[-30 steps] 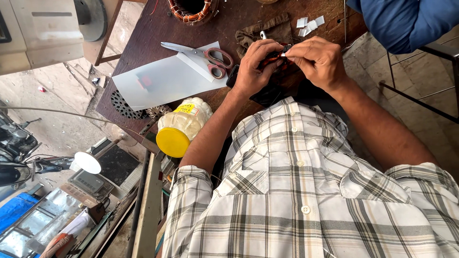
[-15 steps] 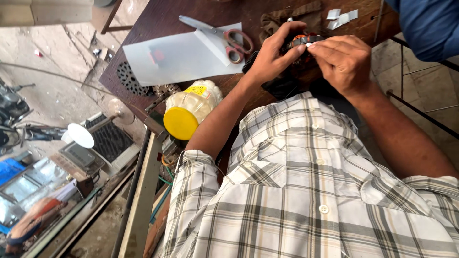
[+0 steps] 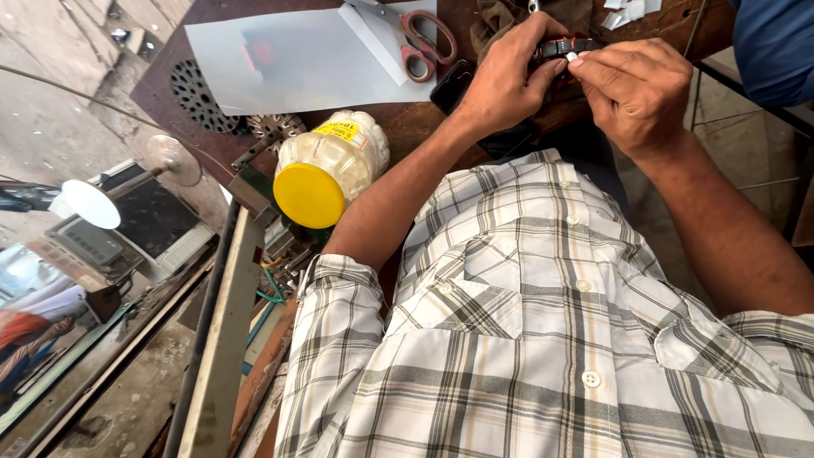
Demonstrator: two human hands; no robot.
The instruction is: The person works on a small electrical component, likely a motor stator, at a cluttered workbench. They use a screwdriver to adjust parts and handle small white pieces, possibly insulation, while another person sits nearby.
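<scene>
My left hand (image 3: 507, 78) grips a small dark round part with orange-brown windings (image 3: 561, 47) at the edge of the brown workbench (image 3: 407, 123). My right hand (image 3: 632, 89) pinches a small white slip against the top of that part, thumb and forefinger closed on it. Both forearms reach forward over my checked shirt. Most of the wound part is hidden by my fingers.
A clear jar with a yellow lid (image 3: 326, 170) lies on its side at the bench edge. A white plastic sheet (image 3: 297, 55) and red-handled scissors (image 3: 420, 42) lie behind it. Small white paper pieces (image 3: 627, 8) sit far right. Another person's blue sleeve (image 3: 776, 47) is at top right.
The view has tilted down and closer, so the bench and hands sit higher in frame. My hands stay together on the wound part, with the white slip still pinched.
</scene>
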